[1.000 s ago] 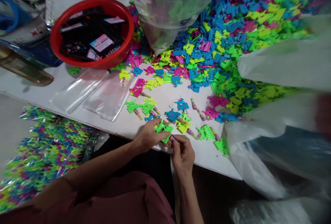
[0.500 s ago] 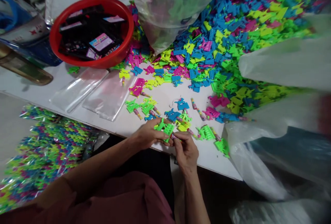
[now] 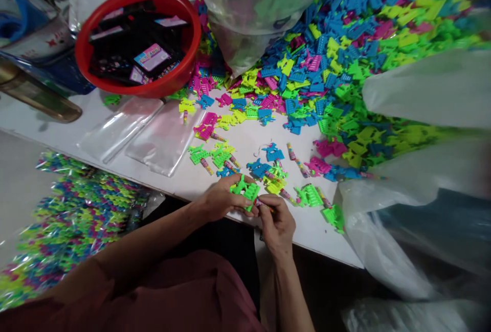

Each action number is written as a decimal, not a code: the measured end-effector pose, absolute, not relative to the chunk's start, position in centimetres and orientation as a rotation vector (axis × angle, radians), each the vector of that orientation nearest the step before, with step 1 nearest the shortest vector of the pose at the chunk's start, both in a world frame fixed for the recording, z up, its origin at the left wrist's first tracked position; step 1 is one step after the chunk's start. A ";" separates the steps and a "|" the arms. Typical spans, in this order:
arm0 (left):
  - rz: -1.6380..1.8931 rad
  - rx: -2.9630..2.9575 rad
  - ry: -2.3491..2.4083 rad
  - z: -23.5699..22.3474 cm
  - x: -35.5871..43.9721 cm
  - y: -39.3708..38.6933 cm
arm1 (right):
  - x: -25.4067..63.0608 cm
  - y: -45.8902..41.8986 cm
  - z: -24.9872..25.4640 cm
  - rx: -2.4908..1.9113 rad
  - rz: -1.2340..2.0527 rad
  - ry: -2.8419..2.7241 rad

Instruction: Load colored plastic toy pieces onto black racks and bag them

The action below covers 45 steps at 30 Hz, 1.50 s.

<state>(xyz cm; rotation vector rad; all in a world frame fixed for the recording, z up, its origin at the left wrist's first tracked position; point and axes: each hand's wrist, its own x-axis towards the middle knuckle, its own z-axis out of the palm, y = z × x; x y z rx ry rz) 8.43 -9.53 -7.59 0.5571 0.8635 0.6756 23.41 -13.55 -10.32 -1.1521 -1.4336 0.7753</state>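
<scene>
Above the table's front edge, my left hand (image 3: 219, 201) is closed around a bright green plastic toy (image 3: 247, 191) with a slotted body. My right hand (image 3: 279, 222) pinches a small printed candy tube (image 3: 259, 202) against the toy's lower right edge; fingers hide most of the tube. Just beyond my hands lie a blue toy (image 3: 259, 169) and a yellow toy (image 3: 274, 185), with printed tubes at their ends. To the right is another green toy (image 3: 309, 196). A loose printed tube (image 3: 292, 151) rests farther back.
A red basin (image 3: 81, 61) of black packets stands at back left, with clear plastic bags (image 3: 153, 140) before it. A large heap of coloured toys (image 3: 326, 66) covers the back right. White plastic sacks (image 3: 425, 86) flank the right; filled clear packs (image 3: 80, 219) lie lower left.
The view has shifted slightly, so the table's contents sit a little farther right. My hands keep hold of the green toy and the tube, almost unmoved.
</scene>
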 end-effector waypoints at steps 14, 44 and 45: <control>0.800 0.711 1.134 -9.2 8.2 -9.6 | 23.1 -13.5 -11.6 -1.225 0.607 -1.663; 0.701 0.517 0.824 -5.7 9.6 -12.0 | 24.9 -15.3 -9.1 -1.259 0.828 -1.280; 0.718 0.520 0.831 -5.7 9.5 -11.9 | 24.8 -15.1 -9.2 -1.259 0.826 -1.288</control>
